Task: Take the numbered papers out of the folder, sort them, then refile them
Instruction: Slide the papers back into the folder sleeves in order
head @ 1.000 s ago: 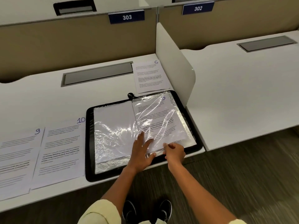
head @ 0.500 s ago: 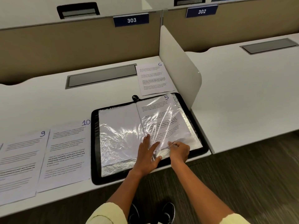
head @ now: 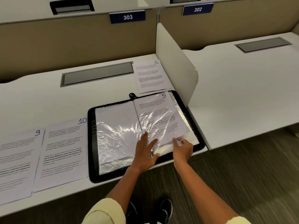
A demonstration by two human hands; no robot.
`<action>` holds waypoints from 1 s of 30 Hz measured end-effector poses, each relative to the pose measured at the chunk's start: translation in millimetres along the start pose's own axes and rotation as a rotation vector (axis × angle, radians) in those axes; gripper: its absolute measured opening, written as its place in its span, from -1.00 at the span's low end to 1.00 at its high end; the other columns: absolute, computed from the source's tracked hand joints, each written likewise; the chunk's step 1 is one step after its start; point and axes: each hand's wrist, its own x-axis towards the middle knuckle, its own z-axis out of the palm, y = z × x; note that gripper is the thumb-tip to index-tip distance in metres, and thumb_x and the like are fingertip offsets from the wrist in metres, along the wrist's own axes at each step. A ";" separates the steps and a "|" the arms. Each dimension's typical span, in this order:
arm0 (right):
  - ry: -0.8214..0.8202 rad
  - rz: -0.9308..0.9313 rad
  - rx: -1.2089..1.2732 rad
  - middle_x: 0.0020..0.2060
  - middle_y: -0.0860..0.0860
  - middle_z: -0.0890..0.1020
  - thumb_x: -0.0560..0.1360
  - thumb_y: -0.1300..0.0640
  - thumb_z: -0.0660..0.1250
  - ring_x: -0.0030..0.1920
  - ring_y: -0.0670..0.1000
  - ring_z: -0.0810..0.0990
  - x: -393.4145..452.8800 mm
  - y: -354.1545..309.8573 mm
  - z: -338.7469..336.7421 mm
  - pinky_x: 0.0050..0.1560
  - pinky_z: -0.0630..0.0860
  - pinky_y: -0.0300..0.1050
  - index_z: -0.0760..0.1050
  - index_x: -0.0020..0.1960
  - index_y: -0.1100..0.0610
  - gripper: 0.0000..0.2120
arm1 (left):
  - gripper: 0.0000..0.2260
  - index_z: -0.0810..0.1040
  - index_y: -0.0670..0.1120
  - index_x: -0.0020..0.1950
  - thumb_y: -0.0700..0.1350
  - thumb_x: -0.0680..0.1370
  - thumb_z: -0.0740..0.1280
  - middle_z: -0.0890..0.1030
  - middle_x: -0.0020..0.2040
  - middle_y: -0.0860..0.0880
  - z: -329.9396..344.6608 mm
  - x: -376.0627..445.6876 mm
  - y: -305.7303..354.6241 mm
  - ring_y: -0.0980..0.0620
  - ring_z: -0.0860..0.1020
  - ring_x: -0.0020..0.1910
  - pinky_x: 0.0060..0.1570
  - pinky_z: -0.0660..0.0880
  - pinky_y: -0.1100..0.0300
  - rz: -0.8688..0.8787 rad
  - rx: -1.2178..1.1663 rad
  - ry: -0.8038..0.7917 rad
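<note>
- Head view, far left of the desk (head: 48, 97): the sheet numbered 9 (head: 14, 162) lies flat, its left side cut off by the frame edge, well apart from both hands.
- Just beside it on the right lies the sheet numbered 10 (head: 63, 152), flat on the desk, its right edge next to the black border of the folder (head: 92, 143).
- The folder lies open at the desk's front edge, its clear plastic sleeves crinkled and glaring; the left page (head: 116, 126) shows a blank white sheet under plastic.
- The left hand (head: 144, 152) rests flat near the folder's middle fold, fingers straight and spread, pressing the plastic down at the lower edge of the right-hand page; it grips nothing.
- The sheet numbered 5 (head: 161, 117) lies on the folder's right page, slightly skewed, its top part bare and its lower part under the glossy sleeve (head: 155, 125). Its bottom edge lies just beyond the fingertips of both hands.
- The right hand (head: 182, 147) sits at the lower right corner of that page, fingers curled, pinching the sleeve's edge; whether it also touches the paper cannot be told.
- Beyond the folder, against the white divider (head: 176, 62), the sheet numbered 6 (head: 150, 76) lies flat, well apart from the hands.
- Right of the divider stands a second desk (head: 242, 94).
</note>
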 end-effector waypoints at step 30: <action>-0.187 -0.160 0.507 -0.25 -0.10 0.72 0.51 0.27 0.44 -0.21 -0.27 0.65 -47.4 -63.8 -20.0 -0.24 0.47 -0.50 0.70 -0.09 0.19 -0.94 | -0.51 0.61 0.05 0.18 0.37 0.48 0.26 0.59 0.20 0.07 -70.0 25.2 40.3 0.03 0.54 0.21 0.24 0.49 0.04 -0.365 -0.665 0.125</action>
